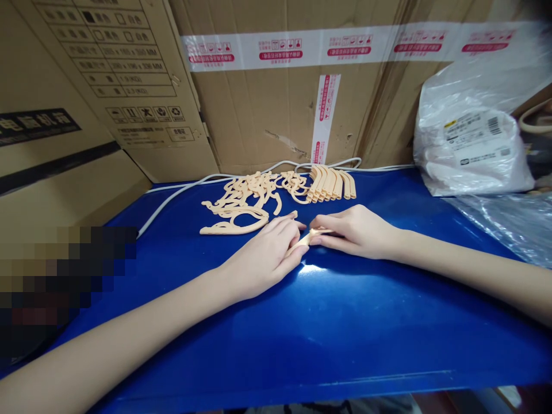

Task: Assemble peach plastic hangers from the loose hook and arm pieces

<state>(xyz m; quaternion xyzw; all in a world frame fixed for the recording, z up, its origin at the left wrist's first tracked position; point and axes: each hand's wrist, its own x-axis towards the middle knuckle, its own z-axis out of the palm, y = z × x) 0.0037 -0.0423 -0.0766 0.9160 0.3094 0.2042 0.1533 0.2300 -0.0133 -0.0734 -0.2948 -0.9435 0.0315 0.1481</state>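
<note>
Over blue table (345, 322), left hand (268, 246) and right hand (356, 230) both gripping beige piece (307, 238); curved beige parts (261, 183) behind

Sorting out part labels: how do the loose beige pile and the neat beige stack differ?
The loose pile lies jumbled, its pieces pointing various ways; the neat stack has its pieces lined up side by side. The loose pile spreads wider than the neat stack. Both are beige and rest on the blue surface.

Partly hidden by fingers (330, 222): beige piece (311, 234). Cut off at edges: forearms (466, 265), cardboard boxes (267, 115). Pixelated: patch (64, 282) at left.
</note>
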